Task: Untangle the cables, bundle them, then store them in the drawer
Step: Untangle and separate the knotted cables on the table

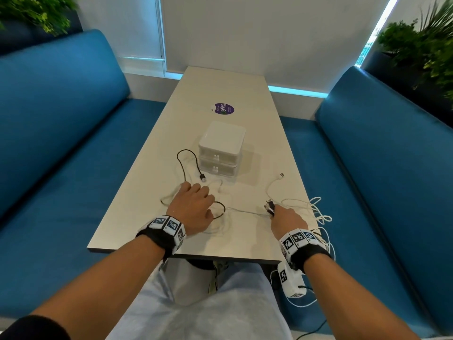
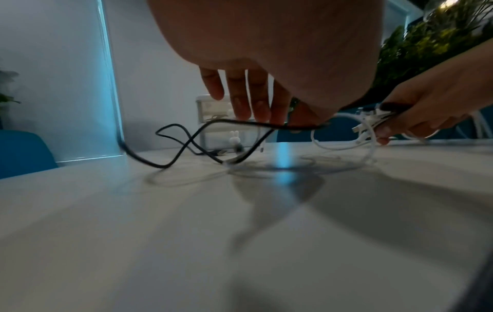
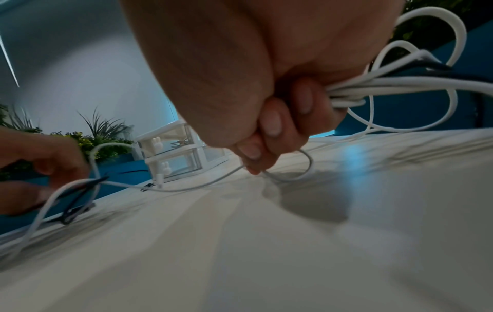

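Notably, the black cable [image 1: 186, 165] ran toward twelve o'clock from the left hand [image 1: 193, 207], which pinched it; the right hand [image 1: 286, 218] clenched gathered white cables [image 3: 400, 86].

Blue benches [image 1: 61, 123], pale table [image 1: 220, 94]
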The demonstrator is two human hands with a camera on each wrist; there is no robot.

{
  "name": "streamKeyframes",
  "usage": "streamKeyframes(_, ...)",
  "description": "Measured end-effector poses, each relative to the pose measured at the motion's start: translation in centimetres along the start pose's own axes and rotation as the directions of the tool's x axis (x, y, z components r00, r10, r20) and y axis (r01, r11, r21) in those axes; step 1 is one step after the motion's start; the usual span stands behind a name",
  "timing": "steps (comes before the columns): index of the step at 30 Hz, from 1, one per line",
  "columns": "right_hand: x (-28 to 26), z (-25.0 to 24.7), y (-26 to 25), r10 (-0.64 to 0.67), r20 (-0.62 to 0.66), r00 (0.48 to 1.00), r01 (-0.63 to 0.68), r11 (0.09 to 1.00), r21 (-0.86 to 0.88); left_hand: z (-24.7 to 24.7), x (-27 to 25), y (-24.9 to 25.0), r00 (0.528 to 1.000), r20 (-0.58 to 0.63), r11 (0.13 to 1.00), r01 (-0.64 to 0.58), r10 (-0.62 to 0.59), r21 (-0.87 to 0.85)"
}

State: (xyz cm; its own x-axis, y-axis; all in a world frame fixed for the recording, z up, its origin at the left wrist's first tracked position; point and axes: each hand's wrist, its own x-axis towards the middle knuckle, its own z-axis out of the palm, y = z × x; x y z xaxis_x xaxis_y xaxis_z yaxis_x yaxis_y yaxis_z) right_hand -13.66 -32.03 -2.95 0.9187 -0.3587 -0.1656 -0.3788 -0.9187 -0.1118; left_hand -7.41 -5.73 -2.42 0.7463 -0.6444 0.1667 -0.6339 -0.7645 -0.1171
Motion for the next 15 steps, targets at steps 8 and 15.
streamKeyframes(8, -0.3, 0.3, 0.3, -0.081, -0.020, 0.997, 0.081, 0.996, 0.024, 0.5, 1.6, 5.6, 0.997, -0.024, 0.975, -0.078, 0.075, -0.207)
streamKeyframes(15, -1.0, 0.1, 0.1, -0.134, -0.020, 0.991, 0.134, 0.991, 0.007, 0.9, 2.7, 8.1, 0.984, 0.162, 0.987, 0.100, -0.079, -0.126)
